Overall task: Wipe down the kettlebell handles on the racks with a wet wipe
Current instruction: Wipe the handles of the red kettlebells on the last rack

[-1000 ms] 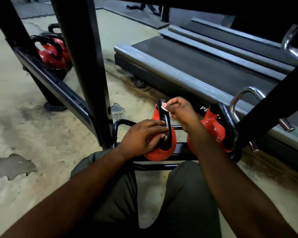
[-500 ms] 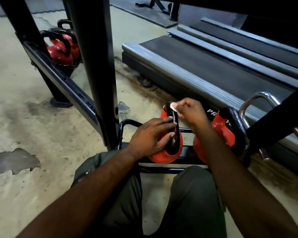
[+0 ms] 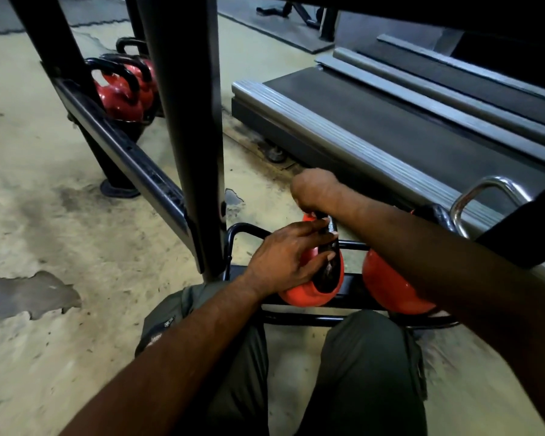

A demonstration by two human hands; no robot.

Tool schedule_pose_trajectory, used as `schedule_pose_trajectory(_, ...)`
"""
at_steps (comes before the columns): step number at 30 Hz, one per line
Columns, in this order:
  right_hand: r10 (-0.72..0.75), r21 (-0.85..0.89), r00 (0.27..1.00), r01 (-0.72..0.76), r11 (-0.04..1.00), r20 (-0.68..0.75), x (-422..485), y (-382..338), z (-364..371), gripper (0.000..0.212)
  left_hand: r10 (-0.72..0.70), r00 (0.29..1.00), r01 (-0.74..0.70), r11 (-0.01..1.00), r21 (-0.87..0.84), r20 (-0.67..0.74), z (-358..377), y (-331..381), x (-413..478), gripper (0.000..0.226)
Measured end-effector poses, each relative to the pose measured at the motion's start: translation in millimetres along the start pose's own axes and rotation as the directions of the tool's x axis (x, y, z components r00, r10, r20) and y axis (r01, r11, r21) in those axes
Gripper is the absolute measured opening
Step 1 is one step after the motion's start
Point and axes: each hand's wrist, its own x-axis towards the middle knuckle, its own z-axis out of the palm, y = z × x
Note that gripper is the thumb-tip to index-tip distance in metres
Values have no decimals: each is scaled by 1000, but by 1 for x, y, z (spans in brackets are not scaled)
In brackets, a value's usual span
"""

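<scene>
A red kettlebell (image 3: pixel 309 294) with a black handle (image 3: pixel 330 229) sits on the low black rack (image 3: pixel 296 318) just in front of my knees. My left hand (image 3: pixel 283 256) rests on its left side, fingers laid fairly straight across the handle. My right hand (image 3: pixel 315 190) is bent down over the top of the handle with its fingers curled out of sight; the wet wipe is hidden under it. A second red kettlebell (image 3: pixel 390 291) sits to the right, partly behind my right forearm.
A thick black rack upright (image 3: pixel 189 121) and a sloping rail (image 3: pixel 123 152) stand close on the left. More red kettlebells (image 3: pixel 120 99) sit at the far left. A treadmill deck (image 3: pixel 390 130) runs behind, and a chrome handle (image 3: pixel 485 190) shows at the right.
My right hand has rolled over the top of the handle, so the white wipe seen earlier is now covered. My left hand stays on the kettlebell. The camera has come closer.
</scene>
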Motion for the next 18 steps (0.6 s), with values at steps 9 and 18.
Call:
schedule_pose_trajectory(9,356,976,910,-181,-118,212,-25,60,47,19,-26,999,25,999,-29,-37,-3,0,1,39)
schedule_pose_trajectory(18,323,900,939,36,-435,119,-112,27,98,10,78,994,-83,995,62,77,-13,9,-21,46)
